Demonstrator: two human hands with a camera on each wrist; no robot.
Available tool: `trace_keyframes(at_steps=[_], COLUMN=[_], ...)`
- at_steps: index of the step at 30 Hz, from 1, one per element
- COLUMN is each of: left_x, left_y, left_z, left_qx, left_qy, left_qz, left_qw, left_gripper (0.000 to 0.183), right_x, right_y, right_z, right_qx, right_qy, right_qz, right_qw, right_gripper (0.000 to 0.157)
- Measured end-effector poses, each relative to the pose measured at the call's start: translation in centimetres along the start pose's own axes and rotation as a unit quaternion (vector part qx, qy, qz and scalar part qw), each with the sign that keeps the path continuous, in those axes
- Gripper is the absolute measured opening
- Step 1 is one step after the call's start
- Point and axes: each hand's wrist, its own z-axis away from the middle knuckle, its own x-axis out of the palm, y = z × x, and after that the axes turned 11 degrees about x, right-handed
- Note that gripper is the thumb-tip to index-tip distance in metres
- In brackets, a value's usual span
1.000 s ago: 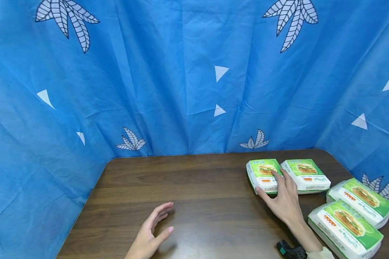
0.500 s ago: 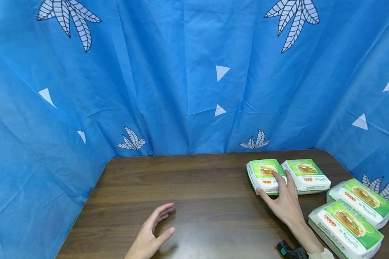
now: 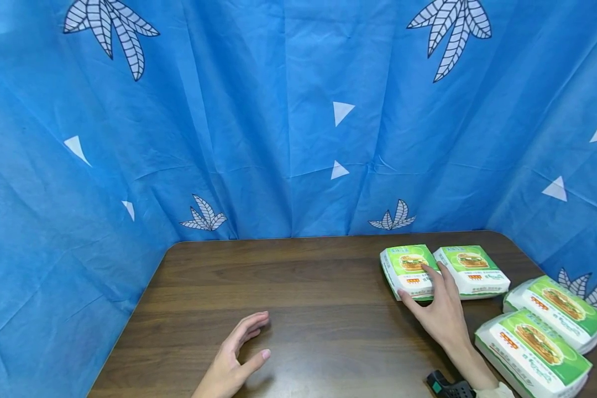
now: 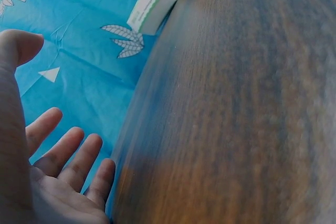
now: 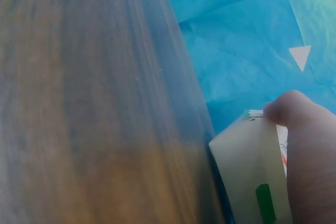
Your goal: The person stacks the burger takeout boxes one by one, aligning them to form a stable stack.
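Observation:
My right hand (image 3: 443,312) holds the left of two white-and-green packages at the back right, a box-shaped package with a burger picture (image 3: 409,268). The thumb (image 5: 294,106) lies at its near left corner, and the fingers lie over its right side. In the left wrist view this package (image 4: 155,9) shows its pale side at the table edge, fingers on top. Beside it lies a second burger package (image 3: 472,272), close to my fingers. My left hand (image 3: 234,356) hovers over the near middle of the table, fingers relaxed and thumb apart, holding nothing.
Two larger burger packages (image 3: 534,348) lie side by side at the table's right edge, near my right forearm. A blue curtain (image 3: 288,121) with leaf prints surrounds the brown wooden table (image 3: 278,276). A black device (image 3: 448,384) sits on my right wrist.
The head view has shifted very slightly. Both hands and all the packages otherwise keep their places, with the right hand staying on the same package.

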Motion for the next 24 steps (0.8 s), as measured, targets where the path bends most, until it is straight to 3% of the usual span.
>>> trace_keyframes(at_steps=[7,17,24], left_x=[-0.01,0.15,0.07], left_y=[0.13,0.47,0.40], left_z=[-0.10,0.02,0.19], left_qx=[-0.004,-0.053,-0.046], left_qy=[0.006,0.016,0.013], left_qz=[0.003,0.007,0.002], left_qw=[1.0000,0.9984,0.9989], left_gripper=[0.062,0.062,0.063], right_x=[0.02,0.06,0.22], right_y=[0.01,0.05,0.02], right_z=[-0.03,0.18,0.24], right_qx=[0.001,-0.004,-0.008], right_qy=[0.005,0.010,0.003], right_qz=[-0.005,-0.015,-0.020], right_qw=[1.000,1.000,1.000], right_gripper=[0.087,0.087,0.086])
